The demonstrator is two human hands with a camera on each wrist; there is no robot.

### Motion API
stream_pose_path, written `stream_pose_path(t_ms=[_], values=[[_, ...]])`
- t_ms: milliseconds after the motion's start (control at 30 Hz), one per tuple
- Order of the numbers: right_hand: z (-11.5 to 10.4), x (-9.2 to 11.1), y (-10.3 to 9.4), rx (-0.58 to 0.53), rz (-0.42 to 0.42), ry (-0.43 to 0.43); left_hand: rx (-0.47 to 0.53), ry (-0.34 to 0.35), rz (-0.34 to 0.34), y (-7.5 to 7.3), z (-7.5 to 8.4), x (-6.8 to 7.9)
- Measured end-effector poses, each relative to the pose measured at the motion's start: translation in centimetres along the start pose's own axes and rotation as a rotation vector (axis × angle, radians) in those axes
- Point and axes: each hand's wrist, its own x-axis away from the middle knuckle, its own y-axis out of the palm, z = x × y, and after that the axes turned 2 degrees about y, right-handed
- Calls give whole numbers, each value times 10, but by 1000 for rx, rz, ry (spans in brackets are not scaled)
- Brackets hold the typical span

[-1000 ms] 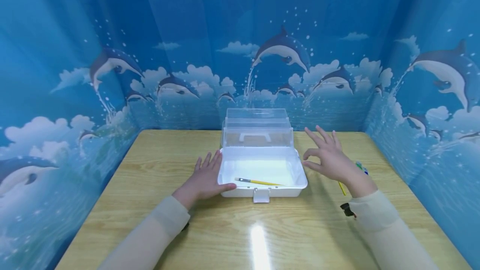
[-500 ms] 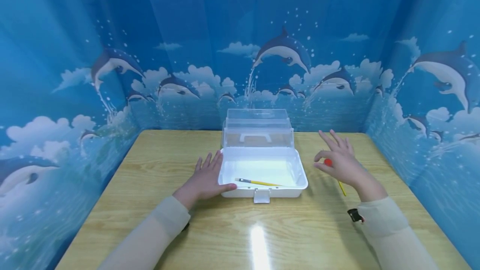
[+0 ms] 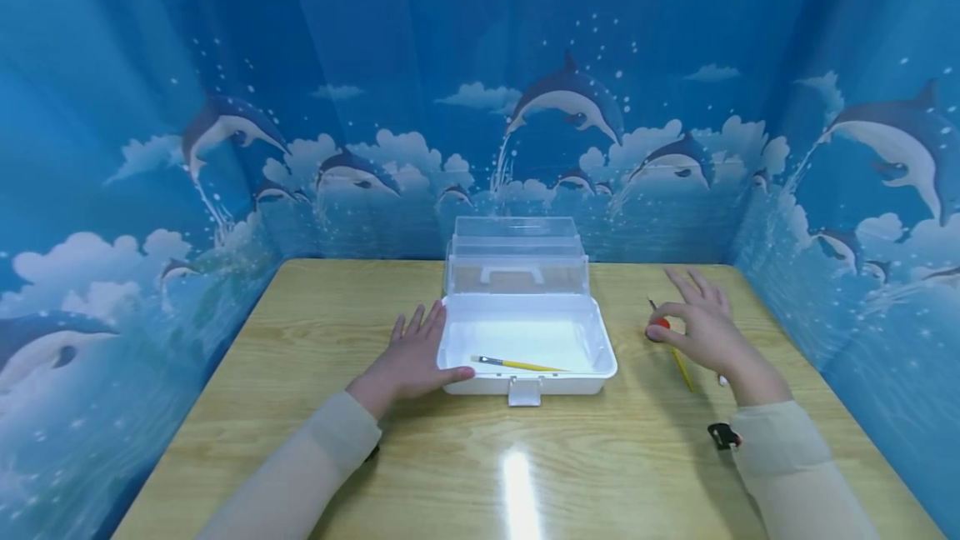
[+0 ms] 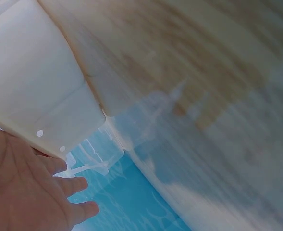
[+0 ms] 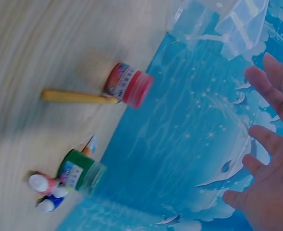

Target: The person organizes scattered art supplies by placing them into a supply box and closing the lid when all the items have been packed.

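Red jar [image 5: 122, 83] stands left of centre in the right wrist view, my empty right hand [image 3: 705, 332] near it with fingers wide, while my left hand [image 3: 411, 361] lies straight-fingered against the white box [image 3: 570, 386], likely to steady it.

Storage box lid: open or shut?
Open. In the head view the clear lid stands raised behind the white storage box, exposing the interior and a yellow-handled paintbrush.

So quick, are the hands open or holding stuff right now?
Left hand: open, resting against the white box.
Right hand: open, near the red jar but not holding it.
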Motion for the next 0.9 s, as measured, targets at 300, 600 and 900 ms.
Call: stream_pose_path(t_ms=[300,600,900], values=[[17,4,2,-25,42,16,-6,-15,6,2,0,-1],[31,5,5,-34,45,75,-1,-16,10,3,-1,-2],[43,4,12,-38,-22,165,5,-13,7,2,-1,-2]])
